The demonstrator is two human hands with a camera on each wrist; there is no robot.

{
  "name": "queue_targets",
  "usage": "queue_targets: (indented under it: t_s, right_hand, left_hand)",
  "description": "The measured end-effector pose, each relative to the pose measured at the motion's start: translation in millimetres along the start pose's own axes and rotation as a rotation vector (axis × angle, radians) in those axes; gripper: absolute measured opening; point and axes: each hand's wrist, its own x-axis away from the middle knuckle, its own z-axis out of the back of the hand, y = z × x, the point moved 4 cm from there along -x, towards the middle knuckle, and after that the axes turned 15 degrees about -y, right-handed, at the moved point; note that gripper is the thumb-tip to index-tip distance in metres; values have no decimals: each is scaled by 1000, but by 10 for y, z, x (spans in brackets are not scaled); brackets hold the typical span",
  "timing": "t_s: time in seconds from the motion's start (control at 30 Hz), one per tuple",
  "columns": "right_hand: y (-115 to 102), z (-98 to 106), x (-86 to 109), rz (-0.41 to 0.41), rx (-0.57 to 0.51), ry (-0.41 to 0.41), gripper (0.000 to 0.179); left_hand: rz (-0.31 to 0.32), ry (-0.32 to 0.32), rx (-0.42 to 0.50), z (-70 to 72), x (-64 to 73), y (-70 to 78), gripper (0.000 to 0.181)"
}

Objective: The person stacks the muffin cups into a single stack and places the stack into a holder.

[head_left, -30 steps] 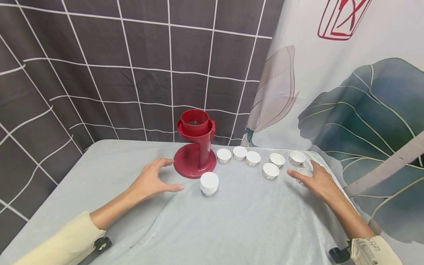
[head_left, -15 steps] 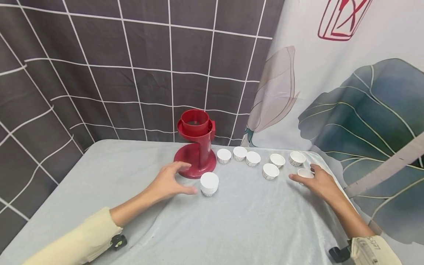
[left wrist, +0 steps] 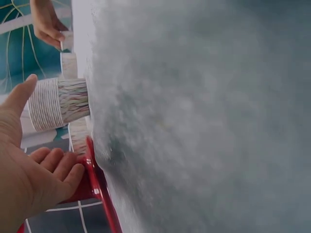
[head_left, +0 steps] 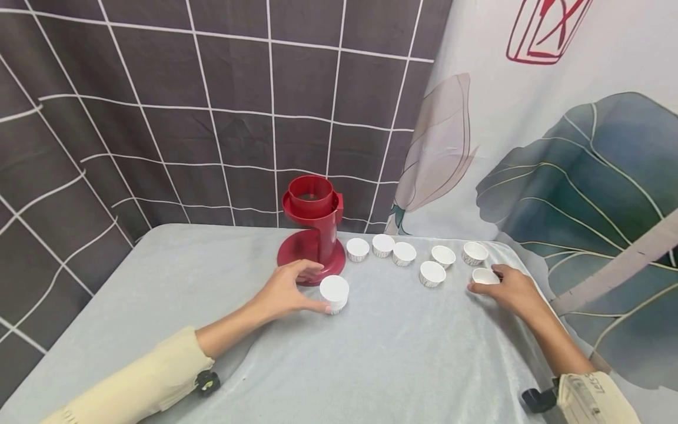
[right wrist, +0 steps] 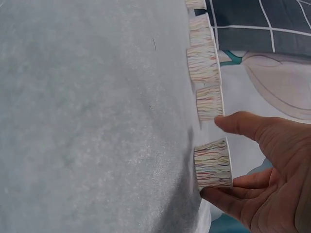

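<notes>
Left hand has advanced rightward across the cloth to the stack; right hand has shifted only slightly, its thumb drawn closer to the fingers. Nearest the viewer, both forearms wear cream sleeves, the left sleeve and right sleeve each with a black fitting below. Left thumb and fingers are spread wide on either side of the stack, with a gap on the finger side in the left wrist view; whether the thumb makes contact cannot be told. Stack consists of nested white paper cups, upright, just in front of the stand. Right fingers are moderately spread about a single cup; a fingertip meets its side, while the thumb is clear of it in the right wrist view. Beyond lie six loose cups, mouths up: a front cup beside a second, one near the far right corner, three beside the stand. Stand is red, round-based, carrying a ring. Dark gridded curtain and pale leaf-print curtain close the rear.
</notes>
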Motion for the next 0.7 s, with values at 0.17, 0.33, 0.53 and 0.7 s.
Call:
queue_targets:
  t_s: [0.17, 0.33, 0.53, 0.7]
  right_hand:
    - [10, 0, -10, 5, -6, -11, 76]
    - [32, 12, -4, -5, -14, -20, 77]
    - [58, 51, -14, 10, -5, -10, 73]
    - [64, 64, -9, 27, -16, -18, 68]
  left_hand:
    - [-8, -11, 29, -31, -33, 10, 83]
    - [-27, -27, 72, -75, -76, 20, 81]
    - [-50, -46, 69, -112, -124, 59, 69]
    - [-61, -62, 95, -127, -142, 57, 62]
